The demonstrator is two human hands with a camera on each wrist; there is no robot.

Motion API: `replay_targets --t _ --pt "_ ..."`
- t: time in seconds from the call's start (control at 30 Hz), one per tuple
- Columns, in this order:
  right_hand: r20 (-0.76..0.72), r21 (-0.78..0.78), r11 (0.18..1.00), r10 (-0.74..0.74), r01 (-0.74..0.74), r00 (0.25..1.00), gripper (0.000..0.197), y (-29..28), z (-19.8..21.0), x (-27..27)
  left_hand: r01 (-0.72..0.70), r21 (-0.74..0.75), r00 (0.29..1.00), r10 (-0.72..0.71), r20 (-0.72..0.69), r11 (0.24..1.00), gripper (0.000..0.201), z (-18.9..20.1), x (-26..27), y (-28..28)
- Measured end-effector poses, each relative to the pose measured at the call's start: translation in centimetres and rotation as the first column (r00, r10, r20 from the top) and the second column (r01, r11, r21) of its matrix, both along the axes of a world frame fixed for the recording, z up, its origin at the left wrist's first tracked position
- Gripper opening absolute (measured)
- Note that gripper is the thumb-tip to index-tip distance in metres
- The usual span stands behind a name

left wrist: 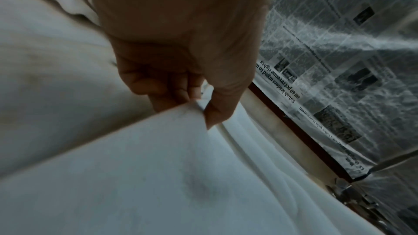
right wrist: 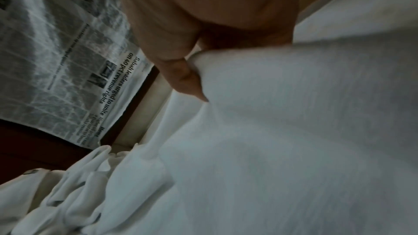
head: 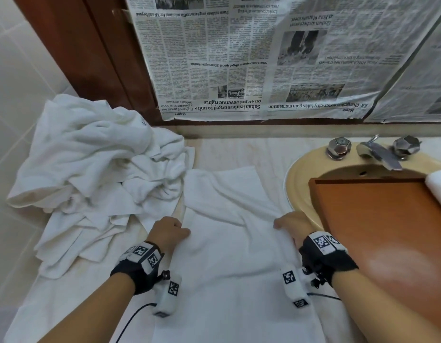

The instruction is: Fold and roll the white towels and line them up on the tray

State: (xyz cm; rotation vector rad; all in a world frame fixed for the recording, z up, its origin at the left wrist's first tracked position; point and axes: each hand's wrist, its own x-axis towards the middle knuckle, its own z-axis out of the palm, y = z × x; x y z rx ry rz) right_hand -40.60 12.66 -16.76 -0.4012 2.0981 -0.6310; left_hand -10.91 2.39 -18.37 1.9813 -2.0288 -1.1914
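A white towel [head: 229, 243] lies spread on the counter in front of me, its far part rumpled. My left hand [head: 171, 231] pinches its left edge; the left wrist view shows the towel [left wrist: 158, 167] caught between thumb and curled fingers [left wrist: 172, 88]. My right hand [head: 292, 225] grips the right edge, and in the right wrist view the thumb [right wrist: 185, 76] presses into the bunched towel [right wrist: 282, 113]. A brown wooden tray [head: 377, 219] rests over the sink at the right, with a rolled white towel [head: 438, 189] at its far right end.
A heap of loose white towels [head: 95, 164] fills the left of the counter. The beige sink [head: 301, 174] with a chrome tap [head: 380, 154] sits at the back right. Newspaper [head: 251, 58] covers the wall behind. White tiles are at the left.
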Motion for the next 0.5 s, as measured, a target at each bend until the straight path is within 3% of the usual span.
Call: replay_targets --t 0.1,0.27,0.4,0.5 --pt "0.009 -0.013 0.995 -0.097 0.097 0.995 0.012 1.7 -0.5 -1.0 0.005 0.076 1.0 -0.005 -0.005 0.997 0.046 -0.2 1.9 0.8" --pt "0.122 -0.025 0.983 -0.179 0.183 0.976 0.014 3.4 -0.9 -1.2 -0.028 0.1 0.999 0.026 0.025 0.995 0.018 -1.1 2.6 1.9" --pt "0.127 -0.05 0.986 -0.15 0.158 0.98 0.04 1.4 -0.6 -1.0 -0.006 0.058 1.0 0.006 0.003 0.998 0.027 -0.5 0.2 0.9" --pt "0.109 -0.044 0.992 -0.112 0.117 0.988 0.043 -0.2 -0.1 -0.7 -0.008 0.077 1.0 0.009 -0.004 0.997 0.032 -0.3 -1.7 0.0"
